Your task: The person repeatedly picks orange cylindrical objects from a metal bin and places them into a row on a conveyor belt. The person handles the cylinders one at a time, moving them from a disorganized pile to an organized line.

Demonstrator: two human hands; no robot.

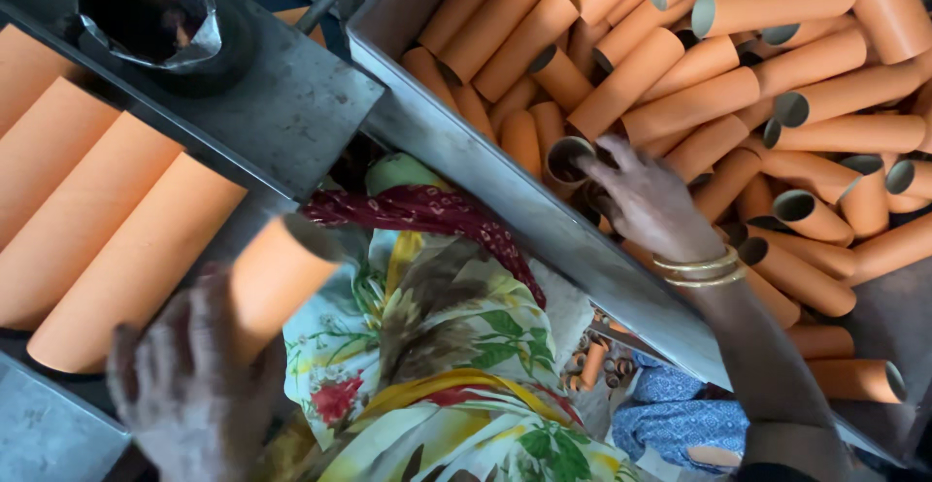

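Over the metal bin point(456, 147) at my right, my right hand point(652, 205) reaches in among the loose orange tubes point(680, 74), fingers spread and bent, tips touching one short tube point(568, 159) that stands open end up near the bin wall; not closed around it. Two gold bangles point(701, 270) sit at that wrist. My left hand point(189, 380) (blurred) is wrapped around a larger orange tube point(277, 273), gripping its lower end. Beside it, more large tubes point(87, 200) lie side by side, touching. Floral cloth point(437, 346) covers my lap between.
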